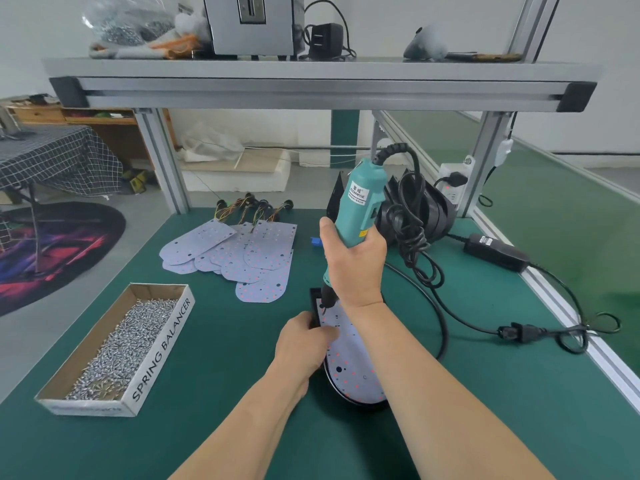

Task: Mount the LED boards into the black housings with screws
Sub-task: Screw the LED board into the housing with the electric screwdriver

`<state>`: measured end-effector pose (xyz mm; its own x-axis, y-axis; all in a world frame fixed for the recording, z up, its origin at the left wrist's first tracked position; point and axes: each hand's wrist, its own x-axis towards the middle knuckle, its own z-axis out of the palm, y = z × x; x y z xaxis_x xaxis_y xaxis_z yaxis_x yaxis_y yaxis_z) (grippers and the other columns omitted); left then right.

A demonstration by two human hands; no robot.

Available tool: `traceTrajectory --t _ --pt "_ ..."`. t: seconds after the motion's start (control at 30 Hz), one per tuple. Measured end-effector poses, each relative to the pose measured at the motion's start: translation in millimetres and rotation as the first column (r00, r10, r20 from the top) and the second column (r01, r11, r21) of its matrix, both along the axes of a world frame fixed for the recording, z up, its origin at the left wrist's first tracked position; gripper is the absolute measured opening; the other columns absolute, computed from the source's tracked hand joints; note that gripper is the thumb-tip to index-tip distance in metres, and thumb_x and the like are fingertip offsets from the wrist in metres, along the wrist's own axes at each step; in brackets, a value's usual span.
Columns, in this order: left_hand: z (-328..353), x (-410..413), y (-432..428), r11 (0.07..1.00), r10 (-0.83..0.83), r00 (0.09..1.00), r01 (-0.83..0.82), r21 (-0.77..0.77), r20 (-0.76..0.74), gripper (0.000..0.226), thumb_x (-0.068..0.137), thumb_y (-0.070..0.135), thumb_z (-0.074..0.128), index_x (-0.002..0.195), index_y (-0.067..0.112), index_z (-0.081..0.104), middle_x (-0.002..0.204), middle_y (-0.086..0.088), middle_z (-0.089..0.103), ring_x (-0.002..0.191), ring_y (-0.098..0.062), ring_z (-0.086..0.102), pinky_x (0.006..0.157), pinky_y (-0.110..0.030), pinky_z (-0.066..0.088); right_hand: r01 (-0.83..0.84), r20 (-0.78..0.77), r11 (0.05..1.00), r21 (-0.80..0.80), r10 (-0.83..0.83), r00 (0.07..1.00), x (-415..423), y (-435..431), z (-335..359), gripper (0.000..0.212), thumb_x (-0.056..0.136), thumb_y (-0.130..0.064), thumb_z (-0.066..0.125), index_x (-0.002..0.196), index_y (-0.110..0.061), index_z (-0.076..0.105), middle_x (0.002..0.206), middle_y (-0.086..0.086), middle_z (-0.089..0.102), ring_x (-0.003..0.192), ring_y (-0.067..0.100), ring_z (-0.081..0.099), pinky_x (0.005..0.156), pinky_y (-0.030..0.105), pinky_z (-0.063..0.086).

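screwdriver (362,206) tip inside housing (315,299) far-left corner

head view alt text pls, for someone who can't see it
A person's right hand holds a teal electric screwdriver, bit down on a pale lilac LED board seated in a black housing, which the left hand grips. A cardboard box of silver screws sits left on the green mat.

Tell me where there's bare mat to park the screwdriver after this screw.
Bare mat lies between the screw box and the housing, and right of the black cable. Crowded behind: spare LED boards, coiled cord.
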<state>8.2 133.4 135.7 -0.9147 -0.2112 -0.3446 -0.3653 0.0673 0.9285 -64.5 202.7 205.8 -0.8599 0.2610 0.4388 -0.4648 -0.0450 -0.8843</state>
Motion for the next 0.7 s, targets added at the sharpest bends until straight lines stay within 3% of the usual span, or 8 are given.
traceTrajectory --t 0.2,0.3,0.37,0.47,0.6,0.7 --pt "3.8 3.3 -0.7 0.999 -0.028 1.000 0.028 -0.014 0.002 0.043 0.059 0.025 0.060 0.092 -0.001 0.061 0.097 -0.022 0.070 0.074 -0.025 0.059 0.067 -0.036 0.041 0.026 0.027 1.000 -0.009 -0.026 0.999 4.1 0.9 0.1 0.032 0.080 -0.029 0.072 0.066 -0.020 0.044 0.053 -0.014 0.046 0.051 0.012 0.042 0.053 0.031 0.041" --pt "6.0 2.5 -1.8 0.998 -0.046 0.999 0.046 -0.040 0.001 0.043 0.057 0.027 0.059 0.093 0.004 0.065 0.097 -0.018 0.073 0.079 -0.029 0.066 0.067 -0.034 0.044 0.003 0.044 0.999 -0.045 -0.001 0.999 9.5 8.1 4.5 0.038 0.079 -0.039 0.073 0.080 -0.007 0.054 0.064 0.010 0.058 0.061 0.030 0.054 0.061 0.044 0.052" --pt "8.0 1.4 -1.9 0.997 -0.053 0.999 0.053 -0.052 0.001 0.046 0.057 0.027 0.058 0.094 0.002 0.064 0.090 -0.016 0.072 0.072 -0.028 0.061 0.060 -0.029 0.040 0.005 0.058 0.997 -0.073 -0.001 0.998 12.9 14.4 7.0 0.041 0.081 -0.039 0.074 0.088 -0.003 0.055 0.072 0.019 0.060 0.068 0.038 0.058 0.069 0.053 0.054" --pt "10.4 -0.2 -1.1 0.997 -0.052 0.999 0.052 -0.058 0.009 0.046 0.056 0.027 0.058 0.093 -0.001 0.062 0.077 -0.010 0.061 0.062 -0.022 0.048 0.049 -0.022 0.031 0.005 0.055 0.996 -0.085 0.000 0.998 20.7 23.5 7.6 0.033 0.086 -0.031 0.075 0.090 -0.006 0.055 0.069 0.006 0.059 0.066 0.031 0.058 0.072 0.055 0.054" --pt "12.9 -1.7 -1.1 0.996 -0.053 0.998 0.055 -0.065 0.031 0.050 0.054 0.026 0.058 0.097 0.000 0.065 0.074 -0.008 0.065 0.056 -0.021 0.051 0.043 -0.019 0.031 0.031 -0.014 0.995 -0.092 -0.033 0.999 23.1 37.9 31.0 0.026 0.082 -0.044 0.074 0.086 -0.026 0.056 0.065 -0.007 0.060 0.061 0.017 0.059 0.064 0.040 0.056" --pt "13.7 0.4 -2.3 0.998 -0.066 0.997 0.066 -0.012 0.039 0.050 0.054 0.022 0.060 0.099 0.001 0.066 0.080 -0.011 0.071 0.064 -0.027 0.060 0.056 -0.026 0.042 0.149 0.048 0.983 -0.105 -0.144 0.988 7.0 70.5 51.0 0.027 0.079 -0.050 0.074 0.088 -0.032 0.056 0.073 -0.006 0.063 0.066 0.019 0.062 0.069 0.045 0.059"
